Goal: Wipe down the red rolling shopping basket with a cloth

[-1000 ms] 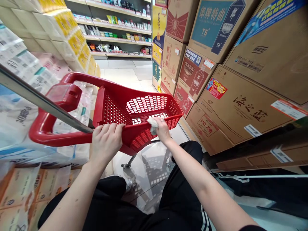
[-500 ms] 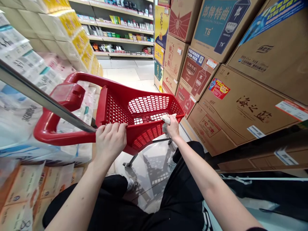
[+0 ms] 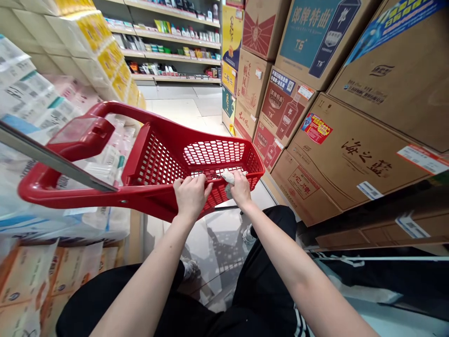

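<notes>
Nearest, along the lower edge of the frame, black trousers [image 3: 259,281] with white side stripes cover the person's legs; a pale shoe [image 3: 249,235] shows beside the right shin. At the centre, the left hand [image 3: 191,194] has its fingers bent closely over the near rim of a red shopping cart [image 3: 147,193]. Just to its right, the right hand [image 3: 239,189] grips a crumpled whitish cloth [image 3: 228,176] against the same rim. The cart, of perforated plastic, spans the left and centre of the frame, its looped handle to the left; a metal bar [image 3: 56,161] slants from the left edge to its near side. Orange-and-cream packs [image 3: 26,276] lie at the lower left. Stacked cartons [image 3: 351,154] fill the right side, and yellow-and-white packs [image 3: 105,61] the upper left. Farthest, at upper centre, shelves [image 3: 189,80] of small goods stand beyond a pale floor [image 3: 178,107].
</notes>
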`<state>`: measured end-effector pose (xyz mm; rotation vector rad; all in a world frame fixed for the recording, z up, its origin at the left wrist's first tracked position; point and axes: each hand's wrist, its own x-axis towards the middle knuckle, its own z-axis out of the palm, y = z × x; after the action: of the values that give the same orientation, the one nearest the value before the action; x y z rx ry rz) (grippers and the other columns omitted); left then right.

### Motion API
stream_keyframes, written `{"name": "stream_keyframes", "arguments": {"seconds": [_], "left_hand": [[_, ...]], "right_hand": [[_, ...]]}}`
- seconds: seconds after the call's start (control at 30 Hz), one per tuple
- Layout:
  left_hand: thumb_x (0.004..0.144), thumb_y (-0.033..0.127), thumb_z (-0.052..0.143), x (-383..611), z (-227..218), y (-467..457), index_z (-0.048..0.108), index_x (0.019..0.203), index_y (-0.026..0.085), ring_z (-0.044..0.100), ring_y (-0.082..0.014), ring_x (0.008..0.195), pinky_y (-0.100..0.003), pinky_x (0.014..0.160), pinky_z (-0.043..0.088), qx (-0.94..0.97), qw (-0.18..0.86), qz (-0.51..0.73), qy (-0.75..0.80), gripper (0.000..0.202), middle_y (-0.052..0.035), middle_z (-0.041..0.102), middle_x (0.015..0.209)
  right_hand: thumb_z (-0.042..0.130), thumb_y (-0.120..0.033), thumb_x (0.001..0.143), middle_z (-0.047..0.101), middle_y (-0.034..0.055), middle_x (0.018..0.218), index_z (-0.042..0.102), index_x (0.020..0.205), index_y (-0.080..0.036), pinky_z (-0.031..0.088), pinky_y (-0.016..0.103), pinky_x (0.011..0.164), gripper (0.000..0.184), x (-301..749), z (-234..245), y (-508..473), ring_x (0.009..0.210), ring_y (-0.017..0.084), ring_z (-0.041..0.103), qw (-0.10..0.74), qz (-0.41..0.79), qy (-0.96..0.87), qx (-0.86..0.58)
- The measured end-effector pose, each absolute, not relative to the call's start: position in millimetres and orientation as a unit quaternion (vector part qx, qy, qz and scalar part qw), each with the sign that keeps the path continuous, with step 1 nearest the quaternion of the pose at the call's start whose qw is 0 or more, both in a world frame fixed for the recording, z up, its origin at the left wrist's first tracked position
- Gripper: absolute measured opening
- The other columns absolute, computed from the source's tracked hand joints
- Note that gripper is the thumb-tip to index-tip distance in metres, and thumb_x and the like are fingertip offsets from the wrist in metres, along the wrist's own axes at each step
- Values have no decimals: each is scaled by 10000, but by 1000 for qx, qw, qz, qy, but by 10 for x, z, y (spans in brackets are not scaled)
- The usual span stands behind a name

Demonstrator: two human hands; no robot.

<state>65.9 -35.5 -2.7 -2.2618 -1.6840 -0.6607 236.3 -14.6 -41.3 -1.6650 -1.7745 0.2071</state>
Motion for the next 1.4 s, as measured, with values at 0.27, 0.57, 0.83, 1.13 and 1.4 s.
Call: {"name": "stream_keyframes", "arguments": {"seconds": [0.27, 0.57, 0.83, 1.13, 1.4], "left_hand": [[862, 272, 425, 520, -57, -338, 570, 853, 220, 550, -223, 794, -399, 851, 296, -781, 136, -244, -558, 154, -53, 662, 768], [848, 255, 458, 512, -92, -333, 590, 887, 225, 575, -222, 799, -403, 856, 318, -786, 136, -258, -545, 141, -57, 674, 785], [839, 220, 503, 547, -270, -618, 618, 957, 214, 435, -259, 1274, -479, 1056, 263, -782, 90, -343, -513, 165, -90, 541, 1308], [834, 279, 554, 709, -284, -650, 649, 944, 227, 414, -303, 1281, -552, 1017, 266, -699, 81, -396, -590, 153, -104, 501, 1350], [836, 311, 541, 885, -292, -536, 635, 744, 210, 364, -278, 1319, -512, 1086, 186, -607, 60, -441, -659, 166, -62, 525, 1330]], "right_hand": [[458, -85, 799, 596, 86, 1039, 533, 1104, -187, 431, 311, 847, 330, 2303, -436, -145, 977, 220, 554, 337, 74, -686, -640], [446, -78, 804, 588, 91, 1059, 517, 1120, -174, 431, 304, 861, 338, 2320, -434, -176, 1013, 212, 543, 324, 68, -693, -640], [451, -77, 805, 599, 87, 1030, 528, 1095, -181, 436, 314, 834, 318, 2311, -449, -173, 971, 223, 557, 335, 64, -690, -638], [444, -98, 825, 584, 86, 1043, 517, 1080, -185, 448, 313, 829, 279, 2280, -395, -221, 968, 214, 551, 315, 63, -703, -634], [424, -80, 829, 571, 93, 1083, 509, 1101, -181, 451, 320, 842, 302, 2227, -399, -271, 986, 215, 547, 308, 61, -713, -627]]}}
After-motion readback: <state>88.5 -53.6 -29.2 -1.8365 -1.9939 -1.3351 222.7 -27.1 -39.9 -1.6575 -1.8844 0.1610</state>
